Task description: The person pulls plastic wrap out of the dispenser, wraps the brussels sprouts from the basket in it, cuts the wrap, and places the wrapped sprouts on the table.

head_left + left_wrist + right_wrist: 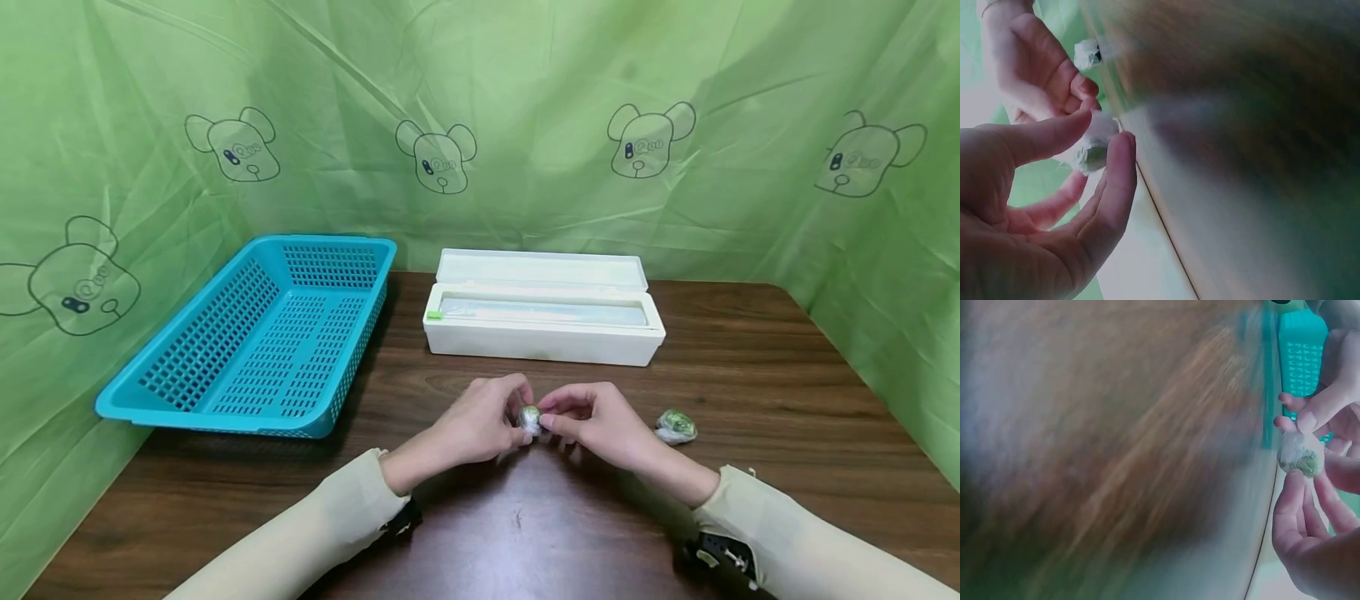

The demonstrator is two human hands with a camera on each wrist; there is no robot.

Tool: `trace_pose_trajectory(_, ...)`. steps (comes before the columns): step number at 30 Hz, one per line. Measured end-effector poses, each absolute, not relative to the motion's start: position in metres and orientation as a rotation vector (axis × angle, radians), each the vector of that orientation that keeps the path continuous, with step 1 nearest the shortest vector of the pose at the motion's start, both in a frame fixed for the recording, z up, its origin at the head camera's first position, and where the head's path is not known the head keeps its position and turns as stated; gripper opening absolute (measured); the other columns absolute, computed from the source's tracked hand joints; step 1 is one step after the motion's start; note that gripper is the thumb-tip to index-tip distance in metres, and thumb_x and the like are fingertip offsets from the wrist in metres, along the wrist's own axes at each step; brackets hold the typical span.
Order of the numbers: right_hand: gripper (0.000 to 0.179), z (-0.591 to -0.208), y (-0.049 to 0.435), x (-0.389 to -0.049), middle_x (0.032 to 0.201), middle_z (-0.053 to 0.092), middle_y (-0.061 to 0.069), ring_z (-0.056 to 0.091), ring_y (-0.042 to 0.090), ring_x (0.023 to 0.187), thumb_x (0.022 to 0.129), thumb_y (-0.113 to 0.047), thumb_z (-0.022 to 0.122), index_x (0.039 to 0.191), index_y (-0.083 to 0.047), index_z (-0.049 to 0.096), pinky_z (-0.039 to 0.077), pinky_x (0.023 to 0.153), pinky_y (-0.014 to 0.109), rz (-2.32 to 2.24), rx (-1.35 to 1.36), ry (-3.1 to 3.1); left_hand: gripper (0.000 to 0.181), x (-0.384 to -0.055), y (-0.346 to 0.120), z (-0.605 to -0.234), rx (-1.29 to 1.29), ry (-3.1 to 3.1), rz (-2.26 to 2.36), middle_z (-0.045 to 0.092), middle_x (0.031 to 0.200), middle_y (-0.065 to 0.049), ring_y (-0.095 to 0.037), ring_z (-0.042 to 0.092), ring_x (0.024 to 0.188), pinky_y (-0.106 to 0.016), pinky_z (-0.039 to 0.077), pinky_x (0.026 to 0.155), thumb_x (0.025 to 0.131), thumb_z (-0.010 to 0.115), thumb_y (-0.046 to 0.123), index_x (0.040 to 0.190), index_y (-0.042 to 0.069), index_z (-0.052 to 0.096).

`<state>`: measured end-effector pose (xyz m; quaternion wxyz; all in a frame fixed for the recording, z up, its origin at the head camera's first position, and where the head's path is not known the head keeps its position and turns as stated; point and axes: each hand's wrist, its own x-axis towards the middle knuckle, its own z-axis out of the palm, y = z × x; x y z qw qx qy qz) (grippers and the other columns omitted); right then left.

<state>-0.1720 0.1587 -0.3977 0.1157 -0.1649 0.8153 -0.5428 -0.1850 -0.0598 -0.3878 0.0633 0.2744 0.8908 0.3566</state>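
Observation:
A small round green item wrapped in clear plastic film [529, 420] is between my two hands, low over the middle of the table. My left hand [481, 422] holds it from the left, thumb and fingers bent around it. From the other side my right hand [604, 427] pinches its edge between thumb and fingers. Both wrist views show the wrapped item [1092, 150] [1301, 456] at the fingertips, whitish film over green. A second film-wrapped green item [677, 426] lies on the table, just right of my right wrist.
Behind my hands stands a long white cling film box [540, 340], its lid [540, 268] raised and film inside. A blue plastic basket [348, 367] with slotted sides sits at the left. Green printed cloth [525, 75] hangs around the brown wooden table [765, 367].

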Motion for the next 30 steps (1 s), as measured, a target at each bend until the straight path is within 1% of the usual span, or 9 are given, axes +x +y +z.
trace_pose_trajectory(3, 0.032, -0.397, 0.157, -0.174, 0.096, 0.076, 0.013, 0.073, 0.029, 0.076, 0.096, -0.016, 0.080, 0.118, 0.005, 0.073, 0.060, 0.064, 0.036, -1.598, -0.428, 2.365, 0.035, -0.183, -0.058, -0.389, 0.886, 2.729, 1.102, 0.065, 0.088, -0.001, -0.015, 0.064, 0.076, -0.028, 0.052, 0.066, 0.081, 0.089, 0.002, 0.101, 0.012, 0.061)
trace_pose_trajectory(6, 0.040, -0.395, 0.156, -0.176, 0.096, 0.077, 0.013, 0.073, 0.029, 0.077, 0.099, -0.021, 0.077, 0.124, 0.009, 0.070, 0.061, 0.066, 0.037, -1.579, -0.403, 2.325, 0.038, -0.180, -0.056, -0.389, 0.951, 2.785, 1.080, 0.063, 0.091, -0.002, -0.017, 0.061, 0.081, -0.028, 0.051, 0.067, 0.080, 0.089, 0.002, 0.102, 0.012, 0.060)
trace_pose_trajectory(9, 0.045, -0.393, 0.156, -0.177, 0.095, 0.077, 0.014, 0.074, 0.028, 0.078, 0.101, -0.025, 0.075, 0.126, 0.011, 0.068, 0.061, 0.067, 0.038, -1.548, -0.377, 2.304, 0.038, -0.177, -0.055, -0.390, 0.999, 2.826, 1.056, 0.062, 0.092, -0.003, -0.017, 0.059, 0.082, -0.028, 0.050, 0.067, 0.080, 0.089, 0.002, 0.104, 0.013, 0.060)
trace_pose_trajectory(15, 0.039, -0.392, 0.157, -0.178, 0.090, 0.077, 0.012, 0.072, 0.025, 0.077, 0.102, -0.029, 0.073, 0.122, 0.004, 0.075, 0.060, 0.069, 0.037, -1.476, -0.392, 2.321, 0.040, -0.174, -0.053, -0.389, 0.997, 2.854, 1.067, 0.060, 0.095, -0.001, -0.018, 0.060, 0.081, -0.027, 0.050, 0.067, 0.079, 0.088, -0.002, 0.104, 0.014, 0.061)
trace_pose_trajectory(19, 0.036, -0.392, 0.160, -0.178, 0.091, 0.078, 0.011, 0.072, 0.026, 0.079, 0.098, -0.025, 0.078, 0.121, 0.003, 0.076, 0.059, 0.069, 0.035, -1.480, -0.424, 2.322, 0.042, -0.175, -0.054, -0.387, 0.966, 2.767, 1.135, 0.060, 0.097, -0.004, -0.015, 0.065, 0.079, -0.023, 0.053, 0.067, 0.078, 0.088, -0.006, 0.107, 0.010, 0.061)
trace_pose_trajectory(22, 0.037, -0.392, 0.163, -0.178, 0.090, 0.077, 0.009, 0.072, 0.025, 0.079, 0.094, -0.020, 0.082, 0.121, 0.004, 0.075, 0.058, 0.066, 0.031, -1.469, -0.496, 2.369, 0.046, -0.177, -0.055, -0.384, 0.931, 2.689, 1.190, 0.060, 0.100, -0.007, -0.013, 0.067, 0.076, -0.022, 0.055, 0.068, 0.079, 0.088, -0.007, 0.114, 0.007, 0.062)
trace_pose_trajectory(27, 0.037, -0.389, 0.171, -0.180, 0.083, 0.074, 0.001, 0.069, 0.019, 0.074, 0.087, -0.014, 0.088, 0.118, 0.002, 0.077, 0.055, 0.062, 0.027, -1.397, -0.679, 2.548, 0.051, -0.180, -0.060, -0.381, 0.887, 2.703, 1.135, 0.065, 0.106, -0.011, -0.017, 0.067, 0.082, -0.028, 0.054, 0.074, 0.085, 0.088, 0.003, 0.130, 0.005, 0.063)
trace_pose_trajectory(30, 0.038, -0.387, 0.178, -0.180, 0.087, 0.074, -0.002, 0.068, 0.016, 0.075, 0.084, -0.015, 0.091, 0.117, -0.002, 0.078, 0.055, 0.065, 0.027, -1.365, -0.697, 2.648, 0.050, -0.181, -0.062, -0.381, 0.865, 2.713, 1.098, 0.067, 0.109, -0.011, -0.020, 0.067, 0.086, -0.032, 0.053, 0.076, 0.090, 0.085, 0.010, 0.135, 0.005, 0.063)
